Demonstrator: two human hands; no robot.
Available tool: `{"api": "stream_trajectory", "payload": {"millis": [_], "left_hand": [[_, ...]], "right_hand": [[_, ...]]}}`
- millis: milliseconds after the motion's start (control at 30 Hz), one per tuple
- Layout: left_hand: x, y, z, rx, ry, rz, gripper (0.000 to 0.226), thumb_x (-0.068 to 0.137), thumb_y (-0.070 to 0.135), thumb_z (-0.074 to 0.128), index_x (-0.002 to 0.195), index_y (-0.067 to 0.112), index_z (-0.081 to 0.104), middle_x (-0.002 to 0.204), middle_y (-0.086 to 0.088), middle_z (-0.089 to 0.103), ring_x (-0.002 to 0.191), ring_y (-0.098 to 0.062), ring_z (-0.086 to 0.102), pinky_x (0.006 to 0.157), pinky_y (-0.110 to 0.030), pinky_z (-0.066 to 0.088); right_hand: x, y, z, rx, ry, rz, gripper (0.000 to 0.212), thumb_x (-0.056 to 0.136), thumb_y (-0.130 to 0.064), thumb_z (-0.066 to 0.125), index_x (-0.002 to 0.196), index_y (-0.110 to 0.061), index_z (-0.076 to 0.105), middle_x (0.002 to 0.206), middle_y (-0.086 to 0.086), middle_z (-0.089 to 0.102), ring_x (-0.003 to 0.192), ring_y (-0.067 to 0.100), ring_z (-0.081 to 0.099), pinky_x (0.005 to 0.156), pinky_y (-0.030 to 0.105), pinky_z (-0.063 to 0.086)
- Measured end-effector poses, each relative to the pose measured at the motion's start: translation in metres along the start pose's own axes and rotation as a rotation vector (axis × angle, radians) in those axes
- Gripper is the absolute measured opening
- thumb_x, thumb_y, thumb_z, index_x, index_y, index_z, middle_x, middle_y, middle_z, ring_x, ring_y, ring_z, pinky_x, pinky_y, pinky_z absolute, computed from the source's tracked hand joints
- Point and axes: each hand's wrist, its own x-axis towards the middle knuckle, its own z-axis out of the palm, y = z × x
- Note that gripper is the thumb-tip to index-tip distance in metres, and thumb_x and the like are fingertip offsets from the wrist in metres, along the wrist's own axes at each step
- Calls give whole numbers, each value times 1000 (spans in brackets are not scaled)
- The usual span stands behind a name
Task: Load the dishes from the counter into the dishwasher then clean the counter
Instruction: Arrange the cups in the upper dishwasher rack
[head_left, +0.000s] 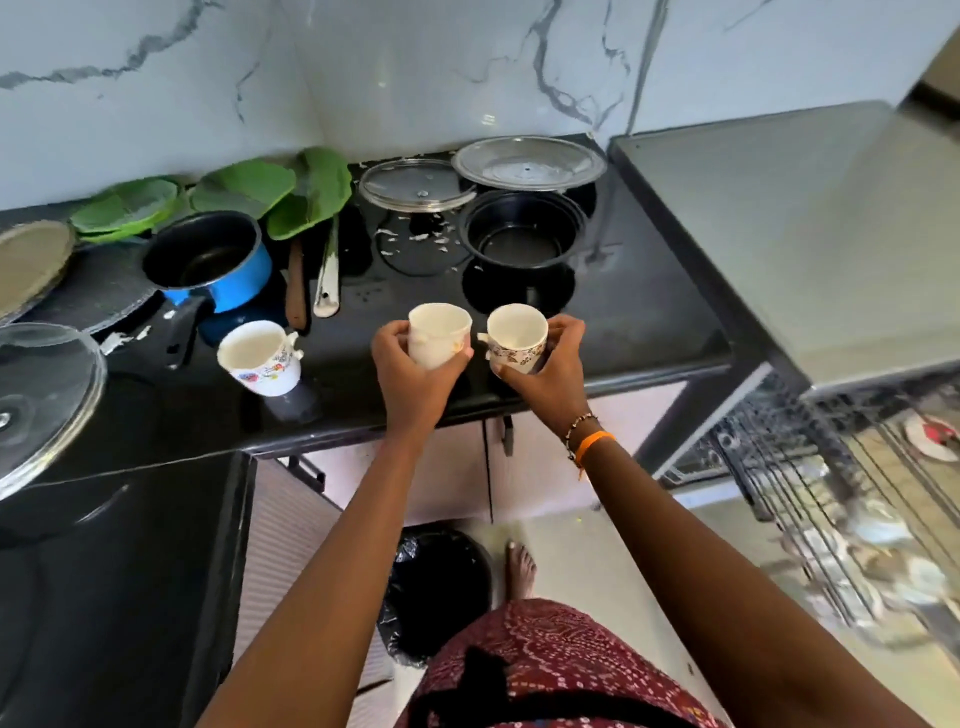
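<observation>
My left hand (410, 371) grips a plain white cup (439, 332) above the black counter (649, 322). My right hand (550, 371) holds a second white cup (517, 338) with a dark floral band, just to the right. A third flowered cup (262, 358) stands on the counter to the left. Further back are a blue saucepan (213, 262), a black bowl (522, 231), two glass lids (415, 184) (530, 161), and two utensils (311, 270). The dishwasher (779, 218) stands at right with its wire rack (831, 493) pulled out.
Green leaf plates (249, 192) lie at the back left, a round griddle (88, 296) and a large glass lid (41, 395) at far left. Food scraps (415, 234) dot the counter. A black-lined bin (436, 587) sits on the floor by my foot.
</observation>
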Motion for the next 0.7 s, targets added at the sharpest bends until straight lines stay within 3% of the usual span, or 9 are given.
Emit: {"api": "stream_trajectory", "payload": {"millis": [200, 333, 500, 600, 700], "left_hand": [[-57, 49, 60, -69, -246, 128, 61, 60, 27, 86, 109, 18, 51, 109, 3, 43, 96, -10, 51, 81, -19, 46], [-92, 79, 114, -114, -441, 226, 62, 58, 24, 87, 110, 17, 54, 112, -2, 43, 93, -8, 51, 86, -15, 45], [-139, 104, 187, -84, -666, 443, 68, 52, 12, 87, 114, 9, 57, 111, -5, 43, 94, -3, 43, 85, 0, 34], [-171, 112, 238, -80, -796, 477, 75, 51, 13, 87, 118, 11, 53, 115, -4, 45, 102, -10, 47, 92, -13, 39], [-204, 117, 304, -32, -933, 436, 78, 52, 17, 88, 120, 11, 49, 119, -5, 48, 108, -16, 48, 93, -24, 42]], "right_hand": [[-49, 19, -85, 38, 292, 19, 63, 68, -8, 81, 103, -13, 29, 93, -12, 44, 78, -10, 55, 66, 9, 44], [-75, 37, -153, 51, 480, 57, 62, 63, -24, 79, 101, -25, 30, 104, 5, 47, 89, 14, 58, 76, 26, 51], [-111, 73, -239, -22, 652, 191, 63, 62, -29, 77, 107, -15, 36, 105, 5, 48, 93, 18, 55, 78, 21, 49], [-127, 105, -287, -140, 734, 303, 67, 62, -49, 72, 111, -14, 42, 110, 6, 50, 100, 19, 53, 84, 30, 48], [-137, 146, -340, -223, 810, 403, 66, 61, -42, 74, 110, -7, 47, 110, 4, 47, 102, 24, 50, 86, 36, 47]]}}
